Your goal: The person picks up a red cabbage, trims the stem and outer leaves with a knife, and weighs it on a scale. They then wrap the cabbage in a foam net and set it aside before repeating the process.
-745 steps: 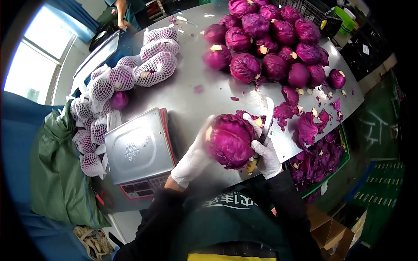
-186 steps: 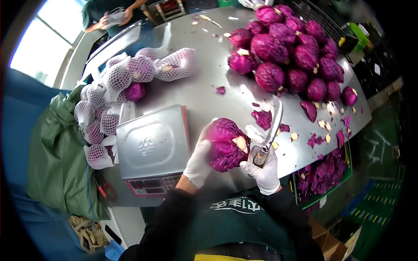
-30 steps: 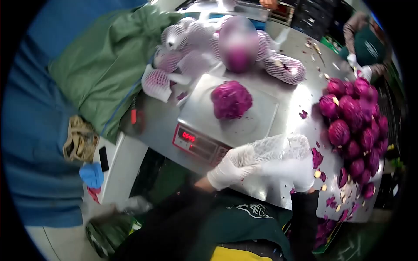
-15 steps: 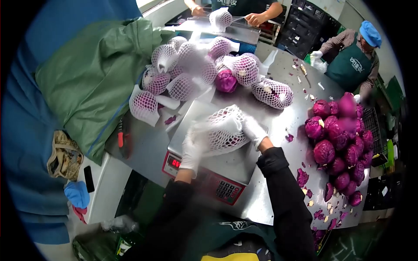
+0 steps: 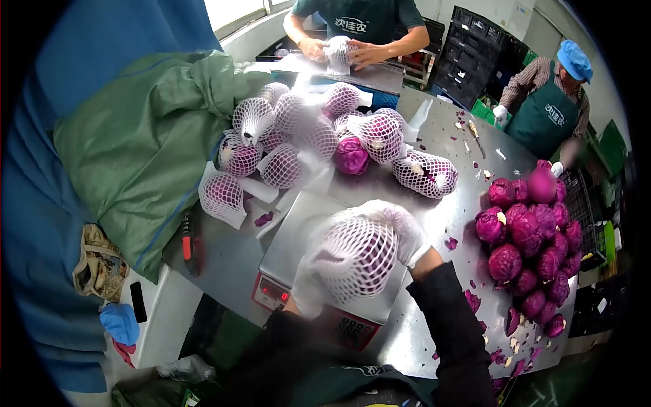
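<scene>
Both my gloved hands hold a red cabbage in white foam netting (image 5: 359, 258), above the steel plate of a red-framed scale (image 5: 305, 211). My left hand (image 5: 310, 278) is wrapped round its left side, slightly blurred. My right hand (image 5: 405, 234) curls over its upper right side. The scale's red display (image 5: 274, 292) shows at its front left, partly lit. Several netted cabbages (image 5: 281, 166) lie in a group behind the scale, beside a partly bare cabbage (image 5: 351, 156). Another netted bundle (image 5: 425, 173) lies to the right of them.
Bare red cabbages (image 5: 525, 230) are heaped on the right of the steel table (image 5: 434, 271), with leaf scraps around. A green sack (image 5: 142, 136) and red-handled pliers (image 5: 190, 247) are at the left. One co-worker (image 5: 359, 27) handles a netted item opposite; another (image 5: 553, 112) stands at the right.
The netted cabbage has been lifted and turned, and my hands have shifted round it, the right one over its top. The co-worker opposite has brought both hands together on a netted item.
</scene>
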A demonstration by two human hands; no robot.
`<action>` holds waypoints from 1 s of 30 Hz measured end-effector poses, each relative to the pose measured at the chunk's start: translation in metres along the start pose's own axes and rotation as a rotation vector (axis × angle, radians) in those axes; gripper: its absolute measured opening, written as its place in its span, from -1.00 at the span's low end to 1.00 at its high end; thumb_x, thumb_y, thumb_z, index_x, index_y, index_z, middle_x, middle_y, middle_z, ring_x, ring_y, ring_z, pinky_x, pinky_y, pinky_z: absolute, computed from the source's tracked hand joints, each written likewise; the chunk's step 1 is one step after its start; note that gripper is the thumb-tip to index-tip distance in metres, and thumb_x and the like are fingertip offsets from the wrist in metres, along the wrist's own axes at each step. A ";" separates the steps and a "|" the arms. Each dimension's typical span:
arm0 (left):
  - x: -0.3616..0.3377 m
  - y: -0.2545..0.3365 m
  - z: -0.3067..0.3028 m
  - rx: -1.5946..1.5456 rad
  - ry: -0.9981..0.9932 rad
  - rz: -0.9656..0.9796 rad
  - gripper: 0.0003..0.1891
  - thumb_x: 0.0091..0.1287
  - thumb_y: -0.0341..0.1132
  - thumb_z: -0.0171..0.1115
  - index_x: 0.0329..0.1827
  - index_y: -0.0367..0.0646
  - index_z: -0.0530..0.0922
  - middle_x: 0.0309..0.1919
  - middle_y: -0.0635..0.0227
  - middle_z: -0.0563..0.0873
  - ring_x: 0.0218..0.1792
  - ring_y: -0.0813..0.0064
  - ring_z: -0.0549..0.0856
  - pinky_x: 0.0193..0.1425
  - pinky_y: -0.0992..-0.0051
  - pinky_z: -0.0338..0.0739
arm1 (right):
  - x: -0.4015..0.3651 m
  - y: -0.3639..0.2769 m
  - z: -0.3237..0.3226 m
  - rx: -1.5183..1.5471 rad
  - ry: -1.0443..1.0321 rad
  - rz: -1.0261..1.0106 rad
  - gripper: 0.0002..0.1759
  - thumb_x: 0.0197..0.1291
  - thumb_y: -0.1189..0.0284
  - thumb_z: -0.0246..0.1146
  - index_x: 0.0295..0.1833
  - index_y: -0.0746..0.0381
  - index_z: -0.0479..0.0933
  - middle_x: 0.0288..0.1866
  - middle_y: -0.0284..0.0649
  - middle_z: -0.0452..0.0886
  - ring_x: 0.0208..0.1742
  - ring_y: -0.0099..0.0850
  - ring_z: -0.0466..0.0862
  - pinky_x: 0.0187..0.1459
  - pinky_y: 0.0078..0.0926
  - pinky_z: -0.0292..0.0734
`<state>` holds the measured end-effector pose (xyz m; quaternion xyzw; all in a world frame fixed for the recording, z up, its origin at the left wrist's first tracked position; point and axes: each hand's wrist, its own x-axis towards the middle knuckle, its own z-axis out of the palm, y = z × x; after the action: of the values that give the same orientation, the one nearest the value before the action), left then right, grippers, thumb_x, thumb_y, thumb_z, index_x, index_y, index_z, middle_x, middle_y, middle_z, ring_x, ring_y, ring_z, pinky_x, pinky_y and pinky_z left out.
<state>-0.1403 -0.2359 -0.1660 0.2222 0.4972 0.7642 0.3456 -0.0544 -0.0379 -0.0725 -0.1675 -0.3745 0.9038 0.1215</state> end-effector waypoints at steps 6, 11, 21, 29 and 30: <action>0.019 0.059 0.019 0.631 -0.087 0.342 -0.44 0.18 -0.38 0.42 0.24 -0.30 0.43 0.07 0.17 0.67 0.03 0.41 0.70 0.11 0.48 0.61 | 0.024 0.022 -0.047 0.487 -0.053 0.312 -0.73 0.43 0.51 0.07 0.10 0.42 0.55 -0.03 -0.07 0.72 -0.08 -0.36 0.74 0.03 -0.34 0.71; 0.053 0.068 0.053 0.248 -0.038 -0.004 -0.41 0.23 -0.37 0.38 0.30 -0.33 0.36 0.05 0.15 0.66 0.00 0.40 0.70 0.09 0.45 0.62 | 0.006 -0.005 -0.027 -0.145 -0.179 -0.074 -0.61 0.42 0.49 0.06 0.31 0.32 0.44 0.17 -0.16 0.62 0.17 -0.40 0.60 0.25 -0.45 0.50; 0.308 0.096 0.032 0.058 0.096 -0.030 -0.73 0.40 -0.23 0.18 0.04 -0.19 0.49 -0.22 0.26 0.62 -0.34 0.37 0.61 -0.34 0.38 0.49 | -0.083 0.019 -0.076 -0.007 0.311 0.094 -0.63 0.44 0.25 0.14 0.19 0.26 0.54 -0.35 -0.46 0.57 -0.37 -0.64 0.50 -0.31 -0.68 0.40; 0.425 0.044 0.035 0.079 0.020 -0.102 -0.94 0.36 -0.33 0.22 -0.18 -0.06 0.58 -0.53 0.46 0.58 -0.67 0.56 0.52 -0.69 0.54 0.35 | -0.262 0.067 -0.110 -0.108 1.039 -0.136 -0.75 0.42 0.44 0.14 0.13 0.23 0.57 -0.40 -0.47 0.55 -0.44 -0.71 0.49 -0.38 -0.75 0.39; 0.432 0.041 0.027 0.221 -0.030 -0.132 -0.94 0.34 -0.38 0.25 -0.17 -0.08 0.59 -0.55 0.48 0.57 -0.70 0.61 0.48 -0.71 0.61 0.30 | -0.282 0.083 -0.118 -0.161 1.130 -0.175 -0.77 0.37 0.50 0.18 0.10 0.20 0.59 -0.41 -0.48 0.55 -0.46 -0.74 0.49 -0.39 -0.77 0.39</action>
<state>-0.4208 0.0931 -0.1193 0.2371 0.5865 0.6770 0.3760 0.2419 -0.1175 -0.1504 -0.6013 -0.3317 0.6292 0.3641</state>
